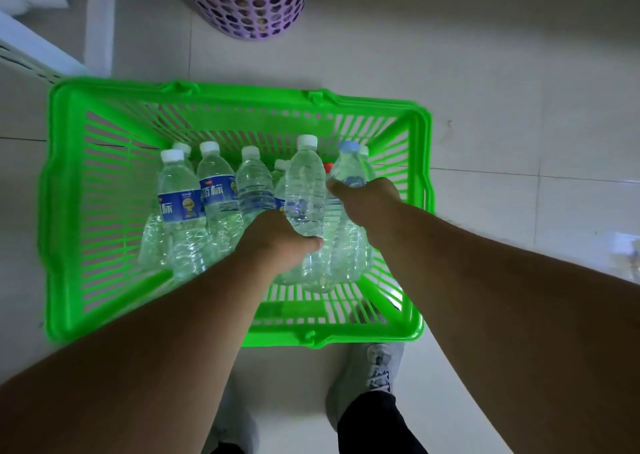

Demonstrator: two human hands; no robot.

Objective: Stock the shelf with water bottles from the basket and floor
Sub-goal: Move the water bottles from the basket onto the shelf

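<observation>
A pale tiled floor (502, 100) fills the head view, and on it sits a bright green slatted shopping basket (65, 211), its handles folded down along the long rims. Beyond the basket stands a lilac perforated hamper (242, 3), and at the upper left a white frame (98, 21) rises from the floor. A grey sneaker (377, 370) shows just below the basket's near rim.

Inside the basket, clear water bottles stand upright in a cluster toward the far and right part. Two on the left carry blue labels (180, 206), and an unlabelled bottle (254, 183) stands beside them. A red cap (327, 167) peeps out between the two bottles being handled.

The left hand (277, 242) is wrapped round the lower body of a clear white-capped bottle (306, 190), thumb across its near side; the bottle rises well above the grip, its cap higher than its neighbours'. The right hand (363, 201) clasps a blue-capped bottle (348, 163) round its middle, with neck and cap showing above the fist and the base showing below it. The two gripped bottles stand just beside each other, both within the basket's walls.
</observation>
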